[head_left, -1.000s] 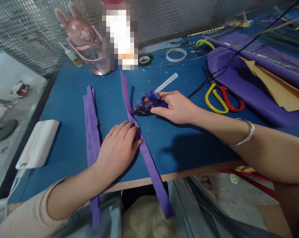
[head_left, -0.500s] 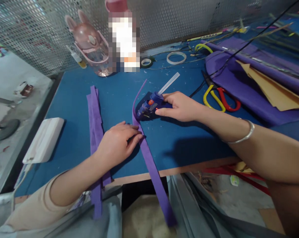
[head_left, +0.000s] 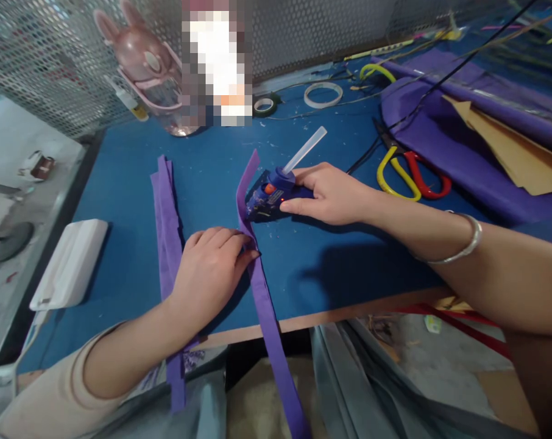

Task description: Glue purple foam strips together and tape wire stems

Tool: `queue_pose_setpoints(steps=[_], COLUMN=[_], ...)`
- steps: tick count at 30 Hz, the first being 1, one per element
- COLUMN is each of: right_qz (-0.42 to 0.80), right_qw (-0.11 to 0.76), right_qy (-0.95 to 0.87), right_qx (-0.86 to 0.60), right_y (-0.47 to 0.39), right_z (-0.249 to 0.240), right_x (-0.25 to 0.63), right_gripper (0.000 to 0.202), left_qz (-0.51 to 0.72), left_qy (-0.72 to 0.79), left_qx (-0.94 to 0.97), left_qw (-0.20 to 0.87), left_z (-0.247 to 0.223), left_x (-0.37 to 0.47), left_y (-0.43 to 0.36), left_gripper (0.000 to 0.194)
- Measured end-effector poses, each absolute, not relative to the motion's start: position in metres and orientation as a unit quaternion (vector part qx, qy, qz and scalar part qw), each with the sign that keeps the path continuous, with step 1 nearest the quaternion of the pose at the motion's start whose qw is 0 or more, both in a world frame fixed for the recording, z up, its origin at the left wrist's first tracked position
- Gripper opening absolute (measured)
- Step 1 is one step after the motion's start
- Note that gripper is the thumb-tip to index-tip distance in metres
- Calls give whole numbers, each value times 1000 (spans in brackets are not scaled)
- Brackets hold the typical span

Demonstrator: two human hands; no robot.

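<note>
My left hand [head_left: 214, 262] pinches a long purple strip [head_left: 267, 323] between thumb and fingers near the middle of the blue table. The strip's far end curls up, and its near end hangs over the table edge toward my lap. My right hand [head_left: 328, 194] is wrapped round a blue hot glue gun [head_left: 269, 196] with a clear glue stick [head_left: 306, 149] poking out of its back. The gun's nozzle is against or very near the strip, just beyond my left fingers; contact is hard to make out. More purple strips [head_left: 169, 225] lie left, partly under my left forearm.
A white power bank [head_left: 70, 262] with a cable lies at the left. Along the back are a pink bottle [head_left: 155, 79], a green tape roll [head_left: 265, 107] and a white tape ring [head_left: 323, 96]. Scissors [head_left: 399, 174] and purple sheets [head_left: 445, 143] lie at the right, crossed by a black cord.
The strip's far end has turned, now showing its broad face instead of its edge. Both hands keep their holds, and the glue gun stays beside the strip. The whole view has shifted slightly.
</note>
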State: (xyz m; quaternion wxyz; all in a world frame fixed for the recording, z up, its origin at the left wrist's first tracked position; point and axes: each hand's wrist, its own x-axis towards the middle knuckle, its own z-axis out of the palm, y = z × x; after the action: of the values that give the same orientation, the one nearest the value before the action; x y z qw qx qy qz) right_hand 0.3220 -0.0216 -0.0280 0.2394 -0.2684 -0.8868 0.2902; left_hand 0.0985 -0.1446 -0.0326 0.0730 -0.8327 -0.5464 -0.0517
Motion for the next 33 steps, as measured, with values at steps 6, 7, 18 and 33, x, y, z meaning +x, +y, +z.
queue_pose_setpoints(steps=[6,7,18,33], right_qz=[281,280,278,407], right_qw=[250,251,260,292], right_qy=[-881,-880,-876,-808], right_qx=[-288,-289,-297,-310], right_y=[-20,-20,-17,-6], right_z=[-29,-30,-33,-38], right_x=[318,317,315,334], right_gripper=[35,35,35,28], left_qz=[-30,-23,-3,-35], left_qy=[-562,-566,-511,-525], left_qx=[-818,-814,-850,-850], left_qw=[122,127,133,20], left_z=[-31,-31,-28,-29], left_x=[102,103,99,87], left_y=[-150,-150,-138,-116], left_gripper=[28,30,27,27])
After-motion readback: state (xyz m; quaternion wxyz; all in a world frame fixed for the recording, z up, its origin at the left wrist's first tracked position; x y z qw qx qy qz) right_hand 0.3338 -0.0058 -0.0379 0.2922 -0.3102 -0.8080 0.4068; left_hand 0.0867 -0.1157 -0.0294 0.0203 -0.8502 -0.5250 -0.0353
